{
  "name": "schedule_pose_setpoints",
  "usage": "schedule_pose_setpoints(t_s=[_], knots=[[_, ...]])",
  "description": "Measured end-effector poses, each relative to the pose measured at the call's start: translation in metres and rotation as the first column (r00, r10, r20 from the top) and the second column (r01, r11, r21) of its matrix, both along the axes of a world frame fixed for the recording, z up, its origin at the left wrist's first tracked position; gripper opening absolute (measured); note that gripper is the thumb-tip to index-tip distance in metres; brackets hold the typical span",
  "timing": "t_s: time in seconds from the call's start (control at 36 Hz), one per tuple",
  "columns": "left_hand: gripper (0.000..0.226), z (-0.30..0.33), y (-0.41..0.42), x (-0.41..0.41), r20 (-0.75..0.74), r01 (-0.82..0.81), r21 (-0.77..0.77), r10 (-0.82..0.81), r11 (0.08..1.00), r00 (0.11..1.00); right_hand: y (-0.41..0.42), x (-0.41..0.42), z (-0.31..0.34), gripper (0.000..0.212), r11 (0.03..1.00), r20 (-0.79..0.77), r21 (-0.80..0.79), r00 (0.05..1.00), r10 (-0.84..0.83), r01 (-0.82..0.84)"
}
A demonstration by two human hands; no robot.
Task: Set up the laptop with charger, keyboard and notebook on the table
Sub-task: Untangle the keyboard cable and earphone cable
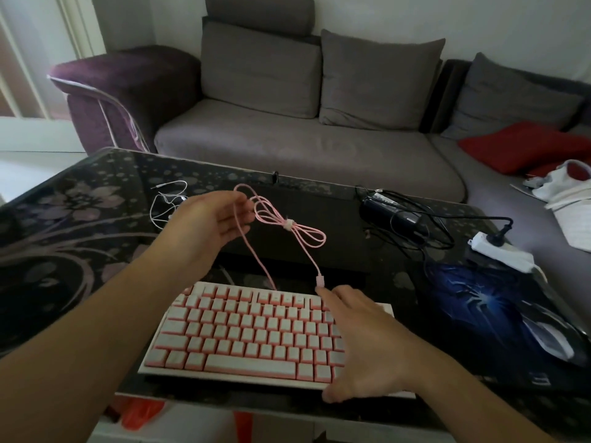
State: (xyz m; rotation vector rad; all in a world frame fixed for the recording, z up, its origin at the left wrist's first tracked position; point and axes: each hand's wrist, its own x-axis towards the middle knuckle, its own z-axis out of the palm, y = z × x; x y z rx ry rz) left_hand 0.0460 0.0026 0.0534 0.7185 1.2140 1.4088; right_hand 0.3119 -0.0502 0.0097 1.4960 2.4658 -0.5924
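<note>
— So, where are your hands?

— Your left hand [213, 223] is raised above the surface [80, 199], fingers loosely curled around a loop of the pink cable [289, 226], which hangs from it in a bundle tied with a small white strap. Your right hand [358, 342] lies with its fingers spread and straight on the right end of the keyboard [243, 334], thumb at the near edge.

— And the cable's ends?

— One strand drops to the keyboard's far edge; the other ends in a pink plug [320, 280] just beyond your right fingertips.

— What sits behind?

— The closed laptop [319, 219] lies flat just past the keyboard, under the hanging cable. The black charger [388, 215] rests near its right edge, its cord running to a white power strip [499, 251]. A blue mouse pad [473, 302] carries a mouse [553, 340] to your right. White earphones [166, 203] lie beyond your left hand. I see no container.
</note>
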Motion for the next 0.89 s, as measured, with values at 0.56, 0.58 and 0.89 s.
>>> schedule_pose_setpoints(t_s=[0.56,0.58,0.89], knots=[[0.023,0.001,-0.012,-0.035,-0.135,0.313,0.285,-0.286,0.906,0.949,0.076,-0.093,0.008,0.037,0.905,-0.517,-0.216,0.744,-0.423,0.366],[0.023,-0.001,-0.014,-0.039,-0.126,0.316,0.291,-0.291,0.903,0.948,0.079,-0.101,0.006,0.043,0.895,-0.508,-0.248,0.737,-0.445,0.370],[0.028,-0.005,-0.025,-0.090,0.057,0.300,0.153,-0.312,0.941,0.948,0.091,-0.149,-0.002,0.018,0.881,-0.481,-0.301,0.740,-0.470,0.364]])
